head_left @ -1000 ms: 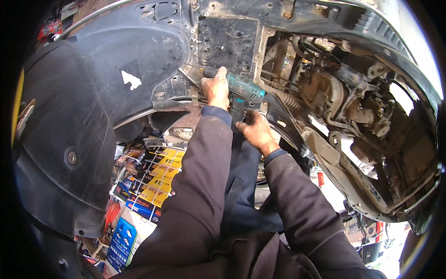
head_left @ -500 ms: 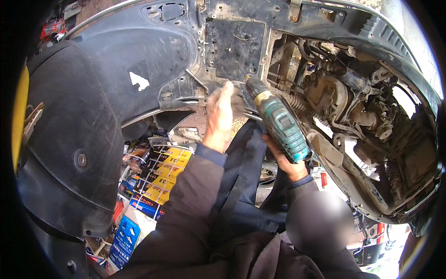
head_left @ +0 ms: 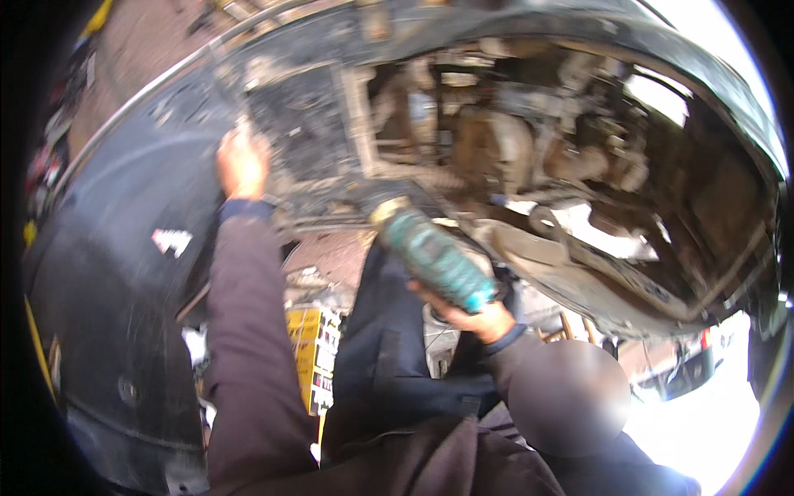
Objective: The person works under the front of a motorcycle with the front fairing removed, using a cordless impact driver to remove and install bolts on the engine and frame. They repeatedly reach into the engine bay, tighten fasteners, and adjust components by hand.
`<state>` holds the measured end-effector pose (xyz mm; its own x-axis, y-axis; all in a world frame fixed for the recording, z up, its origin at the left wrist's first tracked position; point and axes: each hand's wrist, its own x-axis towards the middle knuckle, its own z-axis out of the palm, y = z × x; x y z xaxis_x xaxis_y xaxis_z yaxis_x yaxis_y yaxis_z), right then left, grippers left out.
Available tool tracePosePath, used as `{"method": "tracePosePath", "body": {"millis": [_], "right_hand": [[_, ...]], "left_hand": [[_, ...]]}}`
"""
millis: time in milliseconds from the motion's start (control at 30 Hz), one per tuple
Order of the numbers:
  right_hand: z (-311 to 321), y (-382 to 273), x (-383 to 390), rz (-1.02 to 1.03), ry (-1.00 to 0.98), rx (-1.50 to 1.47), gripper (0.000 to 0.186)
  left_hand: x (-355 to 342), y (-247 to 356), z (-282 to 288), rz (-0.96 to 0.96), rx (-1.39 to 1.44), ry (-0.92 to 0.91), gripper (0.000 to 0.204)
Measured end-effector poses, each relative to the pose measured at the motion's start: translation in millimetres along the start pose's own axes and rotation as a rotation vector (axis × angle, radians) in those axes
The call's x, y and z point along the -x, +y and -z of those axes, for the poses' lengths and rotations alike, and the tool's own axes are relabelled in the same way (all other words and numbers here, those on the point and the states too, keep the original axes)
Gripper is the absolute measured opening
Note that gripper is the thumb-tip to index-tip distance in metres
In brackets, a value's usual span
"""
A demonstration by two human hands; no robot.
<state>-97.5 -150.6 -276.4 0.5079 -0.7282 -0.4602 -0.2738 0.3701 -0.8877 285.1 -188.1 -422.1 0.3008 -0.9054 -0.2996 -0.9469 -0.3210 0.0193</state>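
Note:
I am looking up at the underside of a car. My left hand [head_left: 241,164] reaches up to a dirty black panel [head_left: 298,124] beside the black plastic wheel-arch liner [head_left: 124,273]; the picture is blurred, so whether its fingers hold anything cannot be told. My right hand [head_left: 471,316] grips a teal and black cordless driver [head_left: 430,256], its nose pointing up and left toward the panel's lower edge. Both arms are in dark sleeves.
Rusty engine and suspension parts [head_left: 529,165] hang at the centre and right, with a grey control arm [head_left: 579,273] below them. Yellow and blue boxes [head_left: 314,355] lie on the ground below. Bright daylight shows at the right rim.
My left hand has risen and moved left along the panel. The driver has tilted further up and left in my right hand. The view has swung closer and blurred.

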Motion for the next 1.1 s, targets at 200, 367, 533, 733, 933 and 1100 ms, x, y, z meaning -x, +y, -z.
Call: {"method": "tracePosePath", "body": {"millis": [200, 367, 533, 733, 933, 1100], "right_hand": [[25, -40, 14, -0.044, 0.11, -0.163, 0.046], [80, -91, 47, 0.008, 0.168, 0.1, 0.037], [136, -141, 80, -0.077, 0.283, 0.174, 0.033], [191, -181, 97, -0.238, 0.281, 0.221, 0.026], [226, -181, 85, -0.481, 0.351, -0.038, 0.027], [248, -179, 70, -0.183, 0.121, 0.411, 0.035]], "left_hand": [[23, 90, 53, 0.697, 1.404, -0.311, 0.012], [43, 211, 113, 0.907, 2.219, -0.537, 0.007], [38, 289, 142, 0.998, 2.401, -0.731, 0.011], [46, 347, 147, 1.082, 2.524, -0.855, 0.012], [51, 375, 143, 1.264, 2.471, -0.885, 0.006], [57, 396, 128, 1.399, 2.518, -0.84, 0.009]]}}
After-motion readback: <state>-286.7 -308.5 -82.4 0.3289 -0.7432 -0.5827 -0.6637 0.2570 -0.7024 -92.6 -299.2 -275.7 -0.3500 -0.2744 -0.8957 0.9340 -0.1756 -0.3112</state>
